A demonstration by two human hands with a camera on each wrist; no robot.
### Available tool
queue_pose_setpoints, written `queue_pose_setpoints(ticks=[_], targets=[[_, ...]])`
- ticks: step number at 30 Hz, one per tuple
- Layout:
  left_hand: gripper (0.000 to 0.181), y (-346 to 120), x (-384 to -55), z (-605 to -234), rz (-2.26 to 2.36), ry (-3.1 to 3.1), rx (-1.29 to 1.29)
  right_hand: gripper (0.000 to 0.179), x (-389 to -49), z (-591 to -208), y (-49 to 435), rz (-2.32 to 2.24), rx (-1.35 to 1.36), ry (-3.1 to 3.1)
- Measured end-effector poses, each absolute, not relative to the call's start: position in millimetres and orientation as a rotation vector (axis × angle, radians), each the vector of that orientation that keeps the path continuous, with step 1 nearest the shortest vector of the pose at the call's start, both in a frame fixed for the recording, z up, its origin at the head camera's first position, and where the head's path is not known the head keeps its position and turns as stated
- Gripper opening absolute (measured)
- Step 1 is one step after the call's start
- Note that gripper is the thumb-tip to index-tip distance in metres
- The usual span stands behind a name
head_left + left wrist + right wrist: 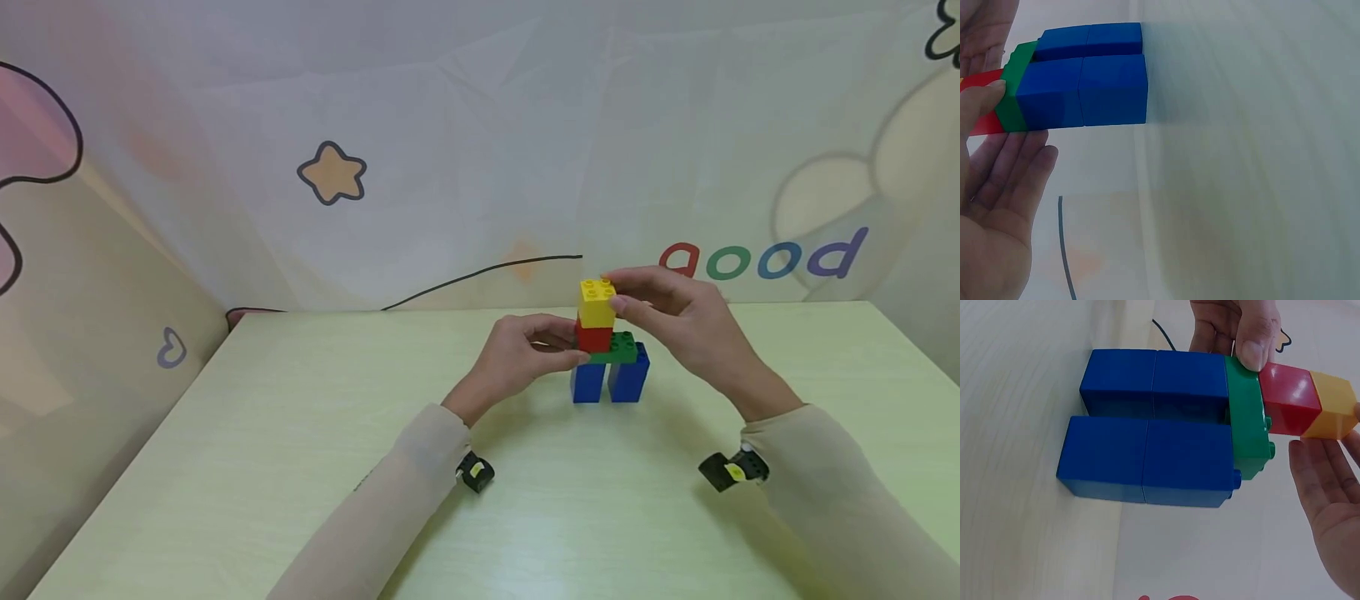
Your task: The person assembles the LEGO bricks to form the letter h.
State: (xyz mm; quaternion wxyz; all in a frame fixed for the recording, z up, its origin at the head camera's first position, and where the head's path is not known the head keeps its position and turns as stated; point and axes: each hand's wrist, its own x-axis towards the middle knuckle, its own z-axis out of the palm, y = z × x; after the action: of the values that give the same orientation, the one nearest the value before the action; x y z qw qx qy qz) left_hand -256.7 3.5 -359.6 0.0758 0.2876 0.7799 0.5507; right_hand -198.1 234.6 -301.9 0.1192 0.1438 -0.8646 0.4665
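Note:
A small tower of toy building bricks stands on the table. Two blue brick columns (587,383), each two bricks high in the wrist views, carry a green brick (1247,419). On the green brick's left end sits a red brick (594,339), topped by a yellow brick (597,312). My left hand (517,354) holds the tower from the left, its thumb on the green brick beside the red one. With thumb and fingertips my right hand (690,325) pinches the yellow brick from the right. Studs on the right blue column show beside the green brick.
The pale table (300,467) reaches back to a printed cloth backdrop (465,167) just behind the tower. Small black devices sit at both wrists, the left one (476,472) and the right one (735,468).

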Motion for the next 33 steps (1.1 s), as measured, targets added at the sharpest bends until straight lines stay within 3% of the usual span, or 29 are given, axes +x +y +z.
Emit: queue_pose_setpoints(ticks=[33], targets=[[0.033, 5, -256, -361, 1.653, 2.323, 0.823, 0.044, -201, -310, 237, 1.447, 0.426, -2.480]])
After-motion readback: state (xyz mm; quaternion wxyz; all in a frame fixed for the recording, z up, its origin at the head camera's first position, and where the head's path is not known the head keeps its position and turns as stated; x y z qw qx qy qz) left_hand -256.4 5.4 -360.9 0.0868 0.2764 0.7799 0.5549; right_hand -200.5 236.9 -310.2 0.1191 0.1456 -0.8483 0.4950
